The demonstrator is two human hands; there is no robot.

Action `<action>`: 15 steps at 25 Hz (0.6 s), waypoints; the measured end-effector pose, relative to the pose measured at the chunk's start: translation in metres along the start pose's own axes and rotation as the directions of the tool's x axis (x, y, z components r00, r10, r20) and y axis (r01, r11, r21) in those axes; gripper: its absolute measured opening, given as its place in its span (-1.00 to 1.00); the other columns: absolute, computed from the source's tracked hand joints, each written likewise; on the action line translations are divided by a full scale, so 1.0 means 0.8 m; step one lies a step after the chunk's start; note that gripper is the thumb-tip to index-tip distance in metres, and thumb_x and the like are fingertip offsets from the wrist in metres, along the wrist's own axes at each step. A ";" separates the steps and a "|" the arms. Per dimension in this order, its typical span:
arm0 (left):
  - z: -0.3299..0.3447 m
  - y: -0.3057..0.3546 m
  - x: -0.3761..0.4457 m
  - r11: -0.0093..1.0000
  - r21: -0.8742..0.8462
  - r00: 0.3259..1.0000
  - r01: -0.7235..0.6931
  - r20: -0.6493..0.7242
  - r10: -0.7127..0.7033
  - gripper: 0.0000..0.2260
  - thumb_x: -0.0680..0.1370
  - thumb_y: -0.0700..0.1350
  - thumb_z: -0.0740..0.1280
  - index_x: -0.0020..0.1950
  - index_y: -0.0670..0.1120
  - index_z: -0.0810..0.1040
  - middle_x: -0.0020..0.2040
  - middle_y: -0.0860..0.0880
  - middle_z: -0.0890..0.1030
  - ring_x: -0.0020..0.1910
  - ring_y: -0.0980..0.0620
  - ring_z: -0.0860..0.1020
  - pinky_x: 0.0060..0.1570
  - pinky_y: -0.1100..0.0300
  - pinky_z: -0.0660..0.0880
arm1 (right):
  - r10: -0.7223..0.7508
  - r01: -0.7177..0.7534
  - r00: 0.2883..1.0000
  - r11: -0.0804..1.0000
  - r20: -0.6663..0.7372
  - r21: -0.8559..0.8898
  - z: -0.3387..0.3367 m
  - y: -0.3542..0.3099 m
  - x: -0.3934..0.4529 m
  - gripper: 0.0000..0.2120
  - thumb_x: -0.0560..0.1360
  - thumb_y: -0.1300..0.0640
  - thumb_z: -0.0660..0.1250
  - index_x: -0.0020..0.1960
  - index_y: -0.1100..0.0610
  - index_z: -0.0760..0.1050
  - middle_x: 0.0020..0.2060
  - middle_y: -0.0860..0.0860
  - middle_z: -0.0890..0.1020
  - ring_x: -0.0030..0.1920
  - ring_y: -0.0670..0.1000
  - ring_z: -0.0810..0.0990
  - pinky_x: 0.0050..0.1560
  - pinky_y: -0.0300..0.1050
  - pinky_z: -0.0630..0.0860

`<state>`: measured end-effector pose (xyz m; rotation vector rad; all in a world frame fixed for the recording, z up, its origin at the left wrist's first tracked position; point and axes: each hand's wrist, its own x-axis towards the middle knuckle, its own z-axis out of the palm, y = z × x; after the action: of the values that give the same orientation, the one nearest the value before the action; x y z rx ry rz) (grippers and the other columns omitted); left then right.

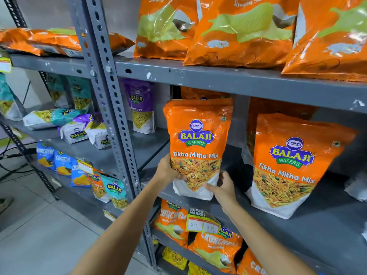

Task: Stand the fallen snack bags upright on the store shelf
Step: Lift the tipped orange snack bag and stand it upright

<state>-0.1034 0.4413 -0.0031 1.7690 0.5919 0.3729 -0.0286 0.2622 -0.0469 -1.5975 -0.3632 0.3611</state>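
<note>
Both hands, left hand (pixel 166 169) and right hand (pixel 223 186), hold the orange bag (pixel 197 143) low, mid frame; it looks light, crinkly and slippery.

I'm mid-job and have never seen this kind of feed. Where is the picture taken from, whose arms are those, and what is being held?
There is one picture, from a wide-angle camera worn on a person's head, looking forward and down. The two bare arms are that person's own; there is no machine. The left hand and right hand grip the lower edges of an orange Tikha Mitha Mix bag, holding it upright at the front of the grey middle shelf. A second Tikha Mitha Mix bag already stands to its right. On the neighbouring rack to the left, several teal and purple bags lie flat, not yet stood up.
</note>
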 end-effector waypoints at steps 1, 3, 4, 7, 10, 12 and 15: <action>0.002 0.001 0.013 1.000 -0.007 1.000 -0.019 -0.005 0.019 -0.41 0.24 -0.52 0.41 0.21 -0.19 0.43 0.18 -0.20 0.58 0.19 -0.15 0.51 0.09 -0.12 0.54 | -0.008 0.008 1.000 1.000 -0.019 -0.003 0.004 0.000 0.011 -0.53 0.29 0.32 0.50 0.06 0.02 0.39 -0.02 -0.01 0.57 0.00 -0.01 0.55 -0.17 -0.24 0.45; 0.006 0.000 0.036 0.999 -0.014 0.999 -0.049 -0.012 0.049 -0.42 0.21 -0.54 0.39 0.19 -0.21 0.44 0.17 -0.20 0.59 0.17 -0.14 0.52 0.08 -0.12 0.54 | -0.035 0.034 0.998 0.999 -0.049 -0.013 0.009 0.003 0.030 -0.50 0.29 0.33 0.49 0.09 0.02 0.36 0.01 0.00 0.56 0.05 0.01 0.53 -0.08 -0.19 0.47; 0.007 -0.002 0.046 0.999 -0.029 0.999 -0.047 -0.018 0.046 -0.44 0.22 -0.54 0.38 0.16 -0.21 0.44 0.14 -0.19 0.60 0.16 -0.14 0.53 0.06 -0.09 0.54 | -0.044 0.042 0.997 0.999 -0.061 -0.030 0.010 0.007 0.037 -0.50 0.29 0.33 0.49 0.10 0.01 0.36 0.03 0.00 0.55 0.08 0.02 0.52 -0.01 -0.14 0.47; 0.007 -0.021 0.058 0.988 -0.156 0.999 0.018 0.030 -0.014 -0.54 0.26 -0.53 0.39 0.05 -0.15 0.46 0.05 -0.14 0.60 0.14 -0.16 0.55 -0.01 -0.04 0.54 | -0.058 0.054 0.998 0.993 -0.039 -0.100 0.007 0.024 0.043 -0.48 0.30 0.30 0.49 0.14 0.00 0.37 0.09 -0.01 0.57 0.15 0.01 0.52 0.09 -0.10 0.47; 0.008 -0.054 0.052 0.989 -0.123 0.987 0.086 0.147 -0.068 -0.60 0.34 -0.44 0.42 0.09 -0.12 0.49 0.08 -0.13 0.62 0.13 -0.13 0.57 0.01 0.02 0.55 | -0.025 0.028 0.999 0.992 0.026 -0.121 0.007 0.047 0.040 -0.33 0.29 0.35 0.45 0.32 0.06 0.29 0.24 0.07 0.50 0.27 0.05 0.46 0.24 0.05 0.47; 0.010 -0.070 0.048 0.989 -0.114 0.984 0.098 0.163 -0.079 -0.60 0.37 -0.37 0.43 0.16 -0.11 0.49 0.14 -0.12 0.61 0.14 -0.09 0.57 0.05 0.08 0.52 | -0.018 0.019 1.000 0.989 0.011 -0.148 0.010 0.054 0.041 -0.34 0.30 0.37 0.43 0.32 0.06 0.30 0.22 0.06 0.51 0.27 0.08 0.47 0.22 0.03 0.48; 0.006 -0.075 0.053 0.981 -0.162 0.987 0.105 0.138 -0.083 -0.61 0.39 -0.36 0.42 0.12 -0.03 0.49 0.11 -0.05 0.61 0.07 0.00 0.58 -0.01 0.20 0.53 | -0.011 0.012 1.000 0.987 0.004 -0.162 0.016 0.053 0.049 -0.42 0.29 0.34 0.45 0.21 0.00 0.37 0.11 0.00 0.56 0.19 0.06 0.53 0.07 -0.15 0.51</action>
<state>-0.0776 0.4734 -0.0641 1.5830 0.5327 0.2331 0.0017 0.2883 -0.0902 -1.7528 -0.4127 0.3318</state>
